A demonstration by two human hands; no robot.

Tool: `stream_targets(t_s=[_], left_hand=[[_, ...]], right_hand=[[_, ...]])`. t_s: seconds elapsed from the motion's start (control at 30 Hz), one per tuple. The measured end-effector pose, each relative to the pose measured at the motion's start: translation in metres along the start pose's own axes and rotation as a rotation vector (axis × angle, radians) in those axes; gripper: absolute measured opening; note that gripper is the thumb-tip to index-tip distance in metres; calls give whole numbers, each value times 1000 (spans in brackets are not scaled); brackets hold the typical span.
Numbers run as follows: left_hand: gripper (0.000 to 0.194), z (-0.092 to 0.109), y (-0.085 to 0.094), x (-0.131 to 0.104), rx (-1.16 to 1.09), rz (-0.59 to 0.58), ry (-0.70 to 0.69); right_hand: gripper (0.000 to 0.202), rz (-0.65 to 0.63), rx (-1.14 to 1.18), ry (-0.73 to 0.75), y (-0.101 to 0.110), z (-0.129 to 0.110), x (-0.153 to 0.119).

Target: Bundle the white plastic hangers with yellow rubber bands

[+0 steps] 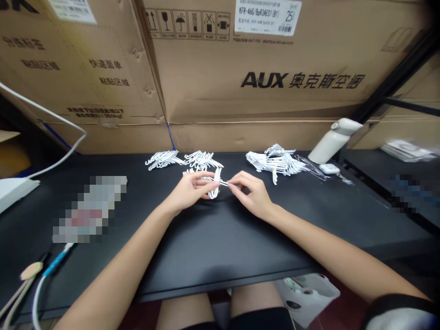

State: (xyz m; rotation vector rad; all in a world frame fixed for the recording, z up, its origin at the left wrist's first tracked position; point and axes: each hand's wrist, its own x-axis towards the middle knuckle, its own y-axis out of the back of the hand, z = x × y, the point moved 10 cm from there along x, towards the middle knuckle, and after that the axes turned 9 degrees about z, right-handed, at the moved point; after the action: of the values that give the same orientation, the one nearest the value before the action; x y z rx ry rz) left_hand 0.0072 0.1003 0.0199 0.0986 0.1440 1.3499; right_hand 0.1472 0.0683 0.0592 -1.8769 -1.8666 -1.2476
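Can see blurred-out flat item (91, 211) far L on blk desk (213, 250), then two piles of white hooks (203, 159) nr carton (206, 91). Gripping white bundle (213, 190) upright w/ L hand (190, 190), thumb & fingers closed around it, mid-desk, just above top. Pinching thin strand (223, 183) at bundle's R side w/ closed fingertips of R hand (253, 193). Further R, can see bigger hook pile (275, 163), then white bottle (332, 141).

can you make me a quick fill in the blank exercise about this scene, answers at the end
1. The bundle in the left hand is coloured ____.
2. The big Latin letters on the box behind the right hand spell ____.
3. Of the two hands, the bottle stands nearer the ____ one.

Missing words: white; AUX; right.
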Motion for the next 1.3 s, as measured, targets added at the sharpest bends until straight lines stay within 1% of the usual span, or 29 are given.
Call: stream_targets(t_s=[0.13, 0.3, 0.5, 0.63, 0.67, 0.73, 0.8, 0.83, 0.9, 0.97, 1.03, 1.17, 1.23, 1.3], left_hand=[[48, -2, -4, -3, -17, -25, 58], [50, -4, -6, -4, -59, -15, 109], [54, -5, -7, -3, -52, -36, 97], [47, -6, -9, -4, -51, -60, 106], [45, -7, -12, -5, -54, -78, 111], [42, -9, -20, -8, -60, -138, 121], [42, -11, -28, -11, -42, -205, 119], [41, -12, -31, -12, -26, -233, 114], [42, -17, -36, -14, -14, -273, 127], [45, -20, -38, -15, -19, -295, 129], [46, -22, -37, -15, -41, -290, 128], [38, -21, -37, -13, -46, -294, 102], [36, -21, -36, -12, -50, -286, 92], [36, -20, -36, -13, -59, -292, 87]], right_hand=[[12, 7, 43, 59, 1, -3, 1], [11, -5, 43, 77, -1, -5, 0], [12, -13, 43, 74, -1, -7, 1], [13, -64, 60, 47, -2, -6, 4], [14, -54, 69, 20, 1, -2, 6], [18, 17, 88, -75, 10, 13, 11], [21, 109, 100, -204, 20, 35, 13], [21, 127, 98, -272, 21, 47, 14], [20, 69, 56, -342, 12, 65, 15], [17, -64, -16, -321, -7, 71, 18], [15, -164, -86, -261, -25, 69, 24], [13, -290, -169, -182, -55, 64, 37], [12, -333, -210, -131, -65, 60, 40], [12, -351, -249, -88, -66, 58, 40]])
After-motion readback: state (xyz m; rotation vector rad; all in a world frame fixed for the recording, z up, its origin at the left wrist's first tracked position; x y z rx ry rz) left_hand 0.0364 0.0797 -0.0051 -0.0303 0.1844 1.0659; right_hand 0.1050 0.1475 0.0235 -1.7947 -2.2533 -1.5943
